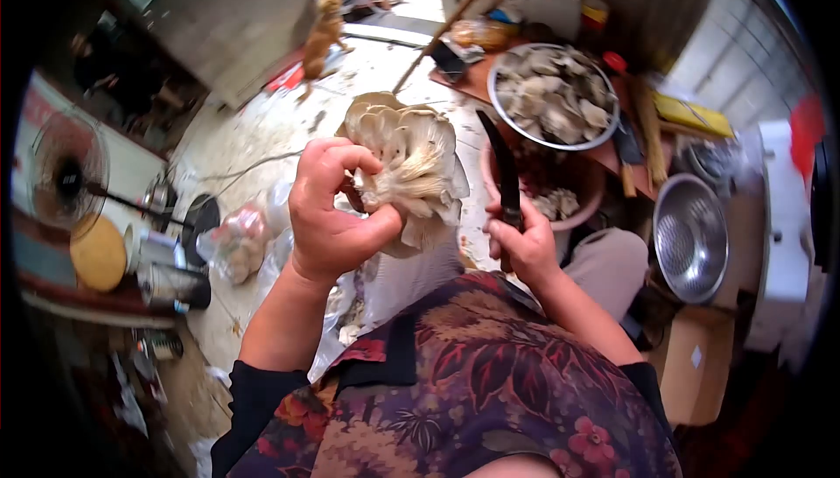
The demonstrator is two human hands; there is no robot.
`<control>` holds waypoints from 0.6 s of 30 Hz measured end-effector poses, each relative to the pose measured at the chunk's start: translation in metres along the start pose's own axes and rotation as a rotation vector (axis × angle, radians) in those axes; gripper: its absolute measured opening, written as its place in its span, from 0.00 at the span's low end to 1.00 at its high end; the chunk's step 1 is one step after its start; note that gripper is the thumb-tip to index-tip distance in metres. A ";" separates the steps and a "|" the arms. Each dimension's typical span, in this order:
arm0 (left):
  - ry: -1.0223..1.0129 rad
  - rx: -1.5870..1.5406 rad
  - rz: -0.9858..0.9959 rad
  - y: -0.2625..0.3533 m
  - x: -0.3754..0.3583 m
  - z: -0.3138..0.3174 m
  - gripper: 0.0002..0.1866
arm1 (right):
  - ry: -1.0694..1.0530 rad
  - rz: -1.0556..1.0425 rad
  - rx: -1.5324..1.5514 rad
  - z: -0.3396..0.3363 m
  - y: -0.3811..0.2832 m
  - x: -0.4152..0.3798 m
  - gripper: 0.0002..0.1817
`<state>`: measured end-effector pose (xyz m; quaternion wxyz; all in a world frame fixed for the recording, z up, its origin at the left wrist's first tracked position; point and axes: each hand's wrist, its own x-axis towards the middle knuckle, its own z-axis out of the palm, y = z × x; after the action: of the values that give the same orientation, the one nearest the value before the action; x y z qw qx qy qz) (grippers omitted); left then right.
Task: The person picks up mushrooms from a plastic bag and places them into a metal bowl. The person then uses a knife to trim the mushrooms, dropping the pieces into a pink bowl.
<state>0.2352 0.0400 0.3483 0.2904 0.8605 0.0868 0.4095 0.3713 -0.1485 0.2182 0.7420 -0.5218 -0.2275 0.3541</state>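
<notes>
A large cluster of pale oyster mushrooms (416,163) is gripped at its stem by my left hand (337,207), with the gills and stem side turned up toward me. My right hand (525,242) is closed round the handle of a dark knife (506,163), whose curved blade points up and away, apart from the cluster. Beyond the knife, a metal bowl (615,119) holds many grey mushrooms. Below that bowl is a pinkish tub (591,202) with small mushroom pieces inside, partly hidden by the knife and my right hand.
Plastic bags (241,237) lie on the floor at the left, near a standing fan (70,172). A brown dog (322,36) is at the top. On the right are a steel colander (691,237) and a cardboard box (697,369). A dim person (109,75) shows at upper left.
</notes>
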 end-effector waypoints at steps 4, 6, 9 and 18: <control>-0.171 -0.005 0.137 -0.005 0.011 0.058 0.20 | 0.166 -0.133 0.068 -0.026 -0.026 -0.003 0.15; -0.215 -0.029 0.145 -0.006 0.012 0.080 0.19 | 0.257 -0.188 0.083 -0.034 -0.034 -0.004 0.16; -0.313 -0.106 0.122 0.003 0.011 0.107 0.18 | 0.270 -0.067 0.011 -0.048 -0.036 -0.005 0.16; -0.494 -0.155 0.058 -0.002 0.008 0.141 0.17 | 0.307 -0.037 0.074 -0.072 -0.030 0.001 0.22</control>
<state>0.3466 -0.0153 0.2826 0.3562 0.9116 -0.0431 0.2005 0.4313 -0.1981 0.2211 0.7930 -0.5380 -0.1078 0.2647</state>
